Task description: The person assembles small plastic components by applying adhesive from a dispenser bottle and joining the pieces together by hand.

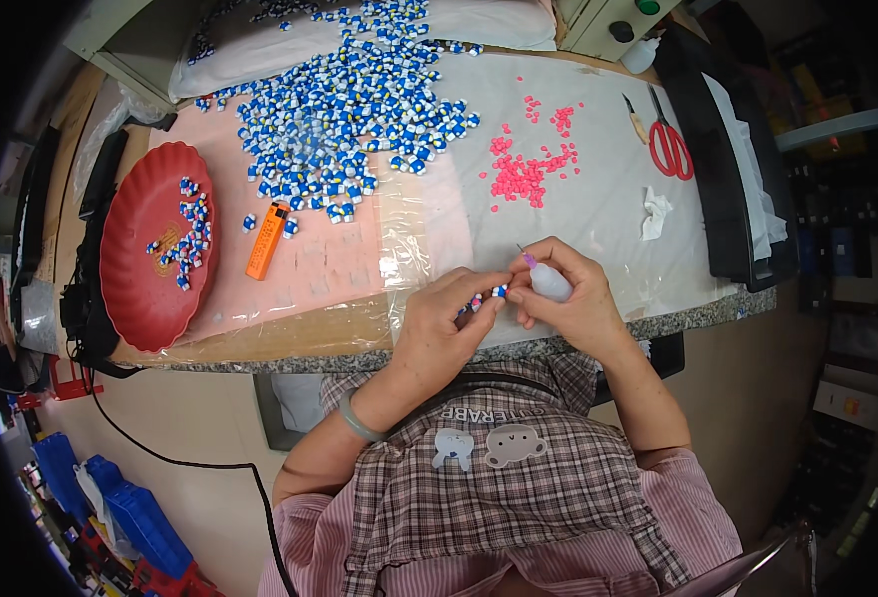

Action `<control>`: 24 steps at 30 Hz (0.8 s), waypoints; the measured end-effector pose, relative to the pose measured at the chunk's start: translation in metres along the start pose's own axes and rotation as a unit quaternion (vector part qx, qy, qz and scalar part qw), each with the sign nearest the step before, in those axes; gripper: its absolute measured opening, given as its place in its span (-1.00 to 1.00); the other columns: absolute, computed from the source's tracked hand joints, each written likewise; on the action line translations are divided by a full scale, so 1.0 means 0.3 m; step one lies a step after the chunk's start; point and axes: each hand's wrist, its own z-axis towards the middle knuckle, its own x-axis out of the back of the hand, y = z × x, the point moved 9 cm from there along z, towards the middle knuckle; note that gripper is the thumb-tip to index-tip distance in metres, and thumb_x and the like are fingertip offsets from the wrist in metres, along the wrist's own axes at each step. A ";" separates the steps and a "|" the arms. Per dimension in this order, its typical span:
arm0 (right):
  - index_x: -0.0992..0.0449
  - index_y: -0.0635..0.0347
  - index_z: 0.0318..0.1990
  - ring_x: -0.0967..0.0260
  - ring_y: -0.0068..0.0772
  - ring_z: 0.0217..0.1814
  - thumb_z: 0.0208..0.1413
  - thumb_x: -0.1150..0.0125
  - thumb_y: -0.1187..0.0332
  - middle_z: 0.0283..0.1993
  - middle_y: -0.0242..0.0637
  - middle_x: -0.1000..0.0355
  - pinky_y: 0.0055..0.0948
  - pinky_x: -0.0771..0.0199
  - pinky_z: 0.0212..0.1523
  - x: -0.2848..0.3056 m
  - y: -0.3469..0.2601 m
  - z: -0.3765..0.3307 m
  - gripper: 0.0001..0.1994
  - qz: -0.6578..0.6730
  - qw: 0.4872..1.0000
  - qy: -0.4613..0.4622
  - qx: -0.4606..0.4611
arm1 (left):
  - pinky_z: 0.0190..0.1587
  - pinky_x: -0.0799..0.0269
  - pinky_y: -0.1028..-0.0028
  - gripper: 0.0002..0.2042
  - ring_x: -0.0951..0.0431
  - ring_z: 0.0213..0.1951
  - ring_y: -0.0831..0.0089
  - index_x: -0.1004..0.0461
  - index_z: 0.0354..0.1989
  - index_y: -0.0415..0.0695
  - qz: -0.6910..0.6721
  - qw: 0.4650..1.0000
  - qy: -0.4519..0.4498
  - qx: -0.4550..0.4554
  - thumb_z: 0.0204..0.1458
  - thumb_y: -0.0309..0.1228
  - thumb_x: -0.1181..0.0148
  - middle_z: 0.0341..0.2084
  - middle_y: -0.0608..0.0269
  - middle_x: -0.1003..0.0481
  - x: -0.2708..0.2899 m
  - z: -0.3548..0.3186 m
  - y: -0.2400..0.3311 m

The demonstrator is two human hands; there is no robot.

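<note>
My left hand (444,316) is closed near the table's front edge, pinching a small blue-and-white figurine (500,291) between thumb and fingertips. Another small piece with some pink on it (476,300) shows within the same hand; its shape is partly hidden. Wrapped in my right hand (583,303) is a small translucent squeeze bottle (550,284) with a purple needle tip (529,258) pointing up and to the left. The fingertips of both hands come close together at the figurine. Beyond them lie scattered little pink pieces (521,179) on the white sheet.
A large heap of blue-and-white figurines (329,119) covers the back left. At far left a red scalloped tray (125,239) holds several more, beside an orange utility knife (267,242). Red-handled scissors (670,149), crumpled tissue (655,213) and a black tray (733,267) are on the right.
</note>
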 end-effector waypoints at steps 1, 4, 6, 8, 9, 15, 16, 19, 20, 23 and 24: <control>-0.42 0.26 -0.13 -0.41 -0.63 -0.44 0.05 -0.25 0.62 -0.39 -0.34 -0.46 -0.61 -0.46 -0.45 -0.001 0.004 0.003 -0.77 -0.007 1.000 -0.002 -0.005 | -0.41 -0.44 0.42 -0.76 -0.55 -0.42 0.28 -0.55 -0.11 -0.17 0.003 1.000 0.008 -0.017 0.00 -0.59 -0.20 -0.38 0.12 -0.53 0.004 0.001 0.008; -0.42 0.23 -0.12 -0.40 -0.66 -0.46 0.05 -0.26 0.60 -0.39 -0.36 -0.47 -0.63 -0.45 -0.46 -0.001 0.004 0.010 -0.75 -0.047 0.999 0.000 -0.006 | -0.26 -0.44 0.46 -0.76 -0.58 -0.30 0.32 -0.56 -0.11 -0.22 0.019 1.000 -0.003 0.004 0.01 -0.61 -0.21 -0.32 0.10 -0.57 -0.002 0.003 0.001; -0.43 0.22 -0.12 -0.40 -0.68 -0.47 0.05 -0.28 0.59 -0.39 -0.38 -0.48 -0.64 -0.45 -0.47 -0.006 -0.006 0.011 -0.75 -0.080 0.997 0.001 -0.002 | -0.27 -0.44 0.45 -0.77 -0.58 -0.30 0.31 -0.56 -0.12 -0.22 0.028 1.000 0.003 0.001 0.01 -0.61 -0.21 -0.32 0.09 -0.57 0.000 0.000 0.004; -0.43 0.20 -0.11 -0.38 -0.71 -0.50 0.04 -0.30 0.56 -0.39 -0.40 -0.49 -0.65 -0.43 -0.49 -0.009 -0.014 0.016 -0.74 -0.112 0.994 0.009 -0.004 | -0.28 -0.44 0.45 -0.77 -0.58 -0.31 0.30 -0.56 -0.12 -0.22 0.041 0.999 0.010 -0.004 0.01 -0.61 -0.21 -0.33 0.09 -0.56 0.004 -0.003 0.003; -0.43 0.20 -0.11 -0.38 -0.71 -0.50 0.04 -0.30 0.56 -0.39 -0.40 -0.49 -0.65 -0.43 -0.49 -0.013 -0.014 0.016 -0.74 -0.111 0.994 0.006 0.000 | -0.34 -0.44 0.43 -0.77 -0.56 -0.37 0.28 -0.54 -0.11 -0.20 0.041 0.998 0.019 -0.033 0.01 -0.60 -0.20 -0.35 0.09 -0.54 0.006 -0.006 0.010; -0.42 0.18 -0.06 -0.35 -0.72 -0.55 0.03 -0.33 0.52 -0.41 -0.41 -0.48 -0.69 -0.33 -0.57 -0.001 -0.047 0.003 -0.69 -0.109 0.993 0.035 0.036 | -0.43 -0.39 0.45 -0.81 -0.53 -0.43 0.34 -0.49 -0.11 -0.21 -0.013 0.997 0.015 -0.072 0.10 -0.54 -0.13 -0.35 0.11 -0.53 0.025 0.006 0.024; -0.42 0.16 -0.05 -0.34 -0.73 -0.56 0.04 -0.32 0.51 -0.42 -0.42 -0.46 -0.71 -0.30 -0.58 0.002 -0.040 0.005 -0.69 -0.065 0.997 0.038 0.026 | -0.45 -0.33 0.53 -0.81 -0.46 -0.46 0.41 -0.47 -0.10 -0.22 -0.216 0.975 -0.007 0.057 0.13 -0.52 -0.09 -0.34 0.13 -0.52 0.017 0.009 -0.051; -0.43 0.15 -0.05 -0.32 -0.75 -0.56 0.06 -0.29 0.50 -0.46 -0.45 -0.44 -0.72 -0.26 -0.59 0.021 -0.029 0.008 -0.71 -0.005 0.999 0.044 0.018 | -0.50 -0.17 0.68 -0.84 -0.34 -0.47 0.52 -0.39 -0.11 -0.21 -0.472 0.863 -0.028 0.177 0.20 -0.45 0.02 -0.31 0.13 -0.49 0.013 0.026 -0.087; -0.43 0.15 -0.06 -0.31 -0.75 -0.56 0.07 -0.28 0.50 -0.47 -0.46 -0.43 -0.73 -0.25 -0.59 0.030 -0.023 0.007 -0.73 0.010 0.999 0.048 0.015 | -0.49 -0.18 0.68 -0.84 -0.35 -0.45 0.53 -0.39 -0.13 -0.21 -0.514 0.837 0.005 0.187 0.20 -0.42 0.02 -0.31 0.14 -0.48 0.039 0.042 -0.101; -0.45 0.17 -0.10 -0.32 -0.75 -0.56 0.09 -0.27 0.48 -0.46 -0.46 -0.44 -0.72 -0.26 -0.59 0.043 0.006 0.003 -0.78 -0.009 0.999 0.043 0.005 | -0.47 -0.21 0.68 -0.85 -0.37 -0.38 0.57 -0.44 -0.22 -0.20 -0.529 0.827 0.038 0.188 0.19 -0.37 -0.06 -0.37 0.22 -0.46 0.126 0.095 -0.103; -0.45 0.17 -0.10 -0.32 -0.75 -0.56 0.09 -0.27 0.48 -0.46 -0.46 -0.44 -0.72 -0.26 -0.59 0.047 0.010 0.003 -0.78 -0.009 0.999 0.044 0.006 | -0.46 -0.24 0.67 -0.84 -0.37 -0.40 0.58 -0.45 -0.25 -0.20 -0.411 0.888 0.079 0.191 0.17 -0.36 -0.10 -0.41 0.27 -0.46 0.177 0.115 -0.110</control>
